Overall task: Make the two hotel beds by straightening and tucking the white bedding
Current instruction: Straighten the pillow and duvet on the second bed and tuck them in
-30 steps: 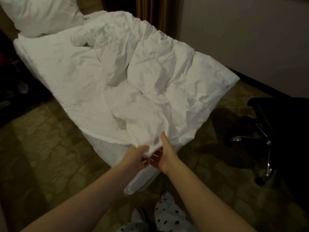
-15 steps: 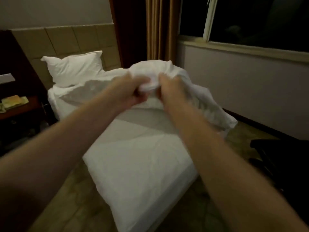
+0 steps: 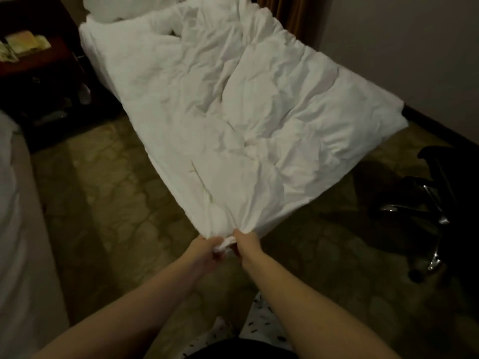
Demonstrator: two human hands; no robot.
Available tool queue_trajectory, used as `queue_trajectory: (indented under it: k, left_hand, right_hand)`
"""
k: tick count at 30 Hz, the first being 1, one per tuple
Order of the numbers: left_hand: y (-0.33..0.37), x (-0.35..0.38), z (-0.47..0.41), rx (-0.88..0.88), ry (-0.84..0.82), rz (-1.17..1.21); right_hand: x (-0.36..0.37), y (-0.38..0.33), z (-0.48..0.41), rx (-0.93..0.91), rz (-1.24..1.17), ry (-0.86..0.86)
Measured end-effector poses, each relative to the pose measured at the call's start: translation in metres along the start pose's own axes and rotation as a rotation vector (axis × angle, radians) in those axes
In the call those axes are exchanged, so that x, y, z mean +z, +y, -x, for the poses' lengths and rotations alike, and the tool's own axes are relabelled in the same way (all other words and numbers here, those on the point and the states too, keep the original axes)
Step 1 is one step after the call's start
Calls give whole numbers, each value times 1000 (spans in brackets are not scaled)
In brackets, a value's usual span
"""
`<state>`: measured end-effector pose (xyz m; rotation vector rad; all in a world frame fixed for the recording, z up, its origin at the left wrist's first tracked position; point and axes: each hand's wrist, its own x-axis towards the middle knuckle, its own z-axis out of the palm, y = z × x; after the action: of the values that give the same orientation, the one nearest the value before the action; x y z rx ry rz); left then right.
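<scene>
A wrinkled white duvet (image 3: 233,104) lies spread over the far bed, reaching from the pillow (image 3: 121,6) at the top down to my hands. My left hand (image 3: 206,251) and my right hand (image 3: 246,244) sit side by side at the foot of the bed. Both grip the same bunched corner of the duvet, pulled out past the mattress over the floor. The duvet's right edge overhangs the bed near the wall. The mattress beneath is hidden.
The second bed's white edge (image 3: 15,216) runs down the left side. A dark nightstand (image 3: 39,60) with papers stands between the beds. A black swivel chair (image 3: 435,198) with chrome legs stands at the right. Patterned carpet (image 3: 111,203) lies between.
Half a second ago both hands held the duvet corner lifted high above the bed. Now they have brought it down and the duvet lies spread flatter across the bed.
</scene>
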<state>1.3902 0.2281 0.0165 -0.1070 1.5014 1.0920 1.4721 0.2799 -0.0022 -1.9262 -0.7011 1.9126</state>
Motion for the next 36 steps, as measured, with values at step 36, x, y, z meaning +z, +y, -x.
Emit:
queue_trajectory:
  k: [36]
  left_hand:
    - [8,159,-25,190,508,539]
  right_hand:
    - [-35,-96,-56,168,-111,-328]
